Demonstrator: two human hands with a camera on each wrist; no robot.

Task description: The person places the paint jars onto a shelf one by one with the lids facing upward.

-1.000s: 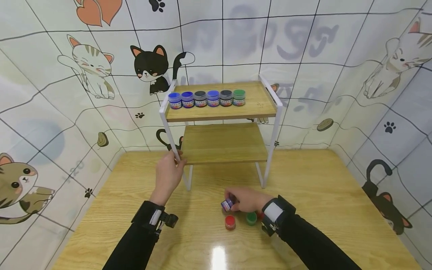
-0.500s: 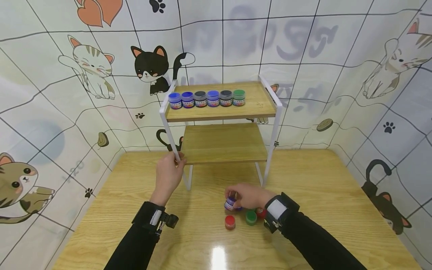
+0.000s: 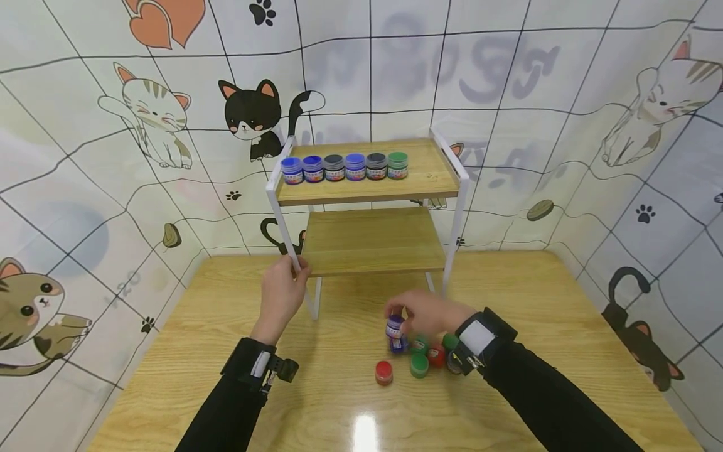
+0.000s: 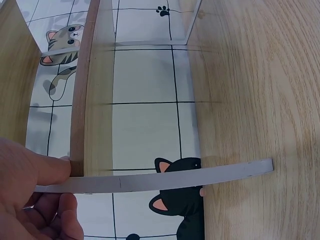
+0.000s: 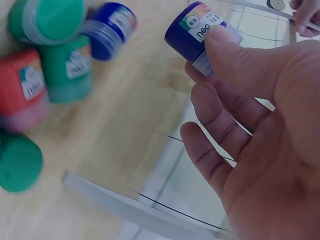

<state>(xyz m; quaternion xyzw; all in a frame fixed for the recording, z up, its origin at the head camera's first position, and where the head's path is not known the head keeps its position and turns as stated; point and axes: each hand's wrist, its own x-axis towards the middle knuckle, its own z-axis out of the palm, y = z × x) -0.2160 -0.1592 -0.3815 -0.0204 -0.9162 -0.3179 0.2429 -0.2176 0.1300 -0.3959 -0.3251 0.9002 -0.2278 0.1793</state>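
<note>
My right hand [image 3: 426, 312] pinches a small blue paint jar [image 3: 395, 326] between thumb and fingers, held over the table. In the right wrist view the same jar [image 5: 197, 32] is tilted, its label showing. My left hand [image 3: 280, 290] grips the white left leg of a two-tier shelf [image 3: 369, 242] at the lower board's corner; in the left wrist view the thumb [image 4: 52, 169] presses the board edge. Below my right hand lie another blue jar [image 3: 398, 345], green jars [image 3: 419, 365], a red jar [image 3: 435, 356] and a part-hidden jar near the wrist.
Several blue, dark and green paint jars [image 3: 355, 167] line the upper shelf board from its left end. Bare wood shows on the upper board's right part. A lone red jar [image 3: 384, 373] stands nearer on the wooden table [image 3: 226, 389]. A cat-print wall covering [image 3: 350, 69] surrounds the table.
My right hand has lifted the blue jar off the table and moved up and slightly right, turning the jar more upright. More jars beneath are now visible. My left hand stays on the shelf leg.
</note>
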